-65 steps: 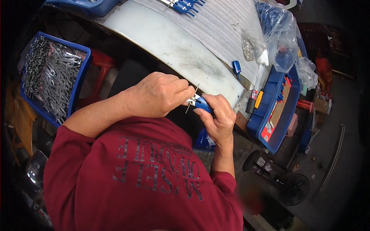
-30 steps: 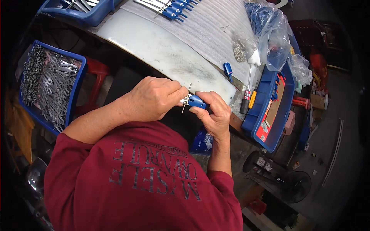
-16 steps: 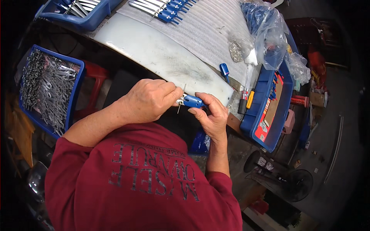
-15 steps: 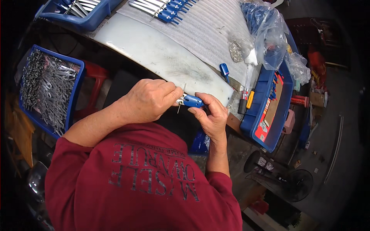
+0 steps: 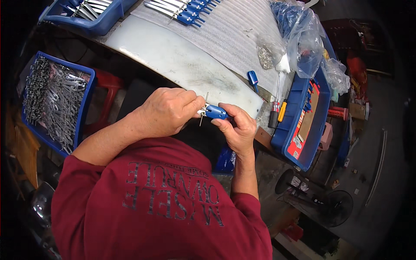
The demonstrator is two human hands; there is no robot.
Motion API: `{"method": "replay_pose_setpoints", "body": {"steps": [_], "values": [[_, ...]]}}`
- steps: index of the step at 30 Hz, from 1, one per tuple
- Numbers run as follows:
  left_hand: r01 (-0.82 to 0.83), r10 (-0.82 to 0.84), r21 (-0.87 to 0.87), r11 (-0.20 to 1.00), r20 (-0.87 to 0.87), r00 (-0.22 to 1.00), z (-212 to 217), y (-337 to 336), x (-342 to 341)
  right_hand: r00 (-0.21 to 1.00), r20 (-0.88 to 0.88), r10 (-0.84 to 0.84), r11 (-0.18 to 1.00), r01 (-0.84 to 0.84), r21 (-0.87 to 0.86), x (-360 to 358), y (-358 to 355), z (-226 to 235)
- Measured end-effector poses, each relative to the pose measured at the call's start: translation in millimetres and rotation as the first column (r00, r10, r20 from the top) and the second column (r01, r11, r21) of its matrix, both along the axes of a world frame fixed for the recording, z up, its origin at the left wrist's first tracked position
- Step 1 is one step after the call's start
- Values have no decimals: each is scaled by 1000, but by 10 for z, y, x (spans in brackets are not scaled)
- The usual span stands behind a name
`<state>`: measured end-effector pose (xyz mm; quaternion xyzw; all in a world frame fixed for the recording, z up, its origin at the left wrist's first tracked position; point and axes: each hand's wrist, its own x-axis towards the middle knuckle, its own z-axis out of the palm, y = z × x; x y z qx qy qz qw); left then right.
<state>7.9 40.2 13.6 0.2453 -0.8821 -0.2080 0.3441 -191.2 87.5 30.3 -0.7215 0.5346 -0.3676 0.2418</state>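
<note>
Between my two hands is a blue plastic handle (image 5: pixel 216 112) fitted on a pale metal part, with a thin metal pin (image 5: pixel 207 97) sticking out crosswise. My left hand (image 5: pixel 171 110) is closed round the metal end and hides most of it. On the other side, my right hand (image 5: pixel 239 129) pinches the blue handle's end between thumb and fingers. This piece is held in front of the table's near edge. A loose blue handle piece (image 5: pixel 252 79) lies on the table beyond my right hand.
Finished-looking blue-handled pieces (image 5: pixel 188 16) lie in a row on the foam sheet (image 5: pixel 234 39). Blue bins (image 5: pixel 89 108) hold metal parts at left. A red-black screwdriver (image 5: pixel 274 113), yellow-handled tool (image 5: pixel 282 112) and blue tray (image 5: pixel 310 160) are right, below plastic bags (image 5: pixel 310 47).
Both hands keep the same grip on the blue-handled piece, which has shifted very slightly to the left. The pin now stands a little more upright. Nothing was let go.
</note>
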Motion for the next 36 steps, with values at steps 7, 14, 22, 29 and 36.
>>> {"method": "replay_pose_setpoints", "body": {"steps": [7,14,22,29,36], "values": [[8,-8,-5,1000,-4,1000,-23,3,11,998,20,66,998,-65,-15,-35,-26,-10],[8,-8,0,1000,-9,1000,-14,7,-2,999,8,47,999,-47,-23,-31,-22,-21],[-11,11,-2,1000,-17,1000,-34,29,-23,1000,15,-16,999,16,35,4,29,-35],[7,-7,17,1000,-4,1000,-58,19,-5,1000,8,19,999,-19,29,-2,29,-34],[18,-19,33,999,28,999,-53,12,3,998,5,58,998,-57,-22,0,16,-42]]}}
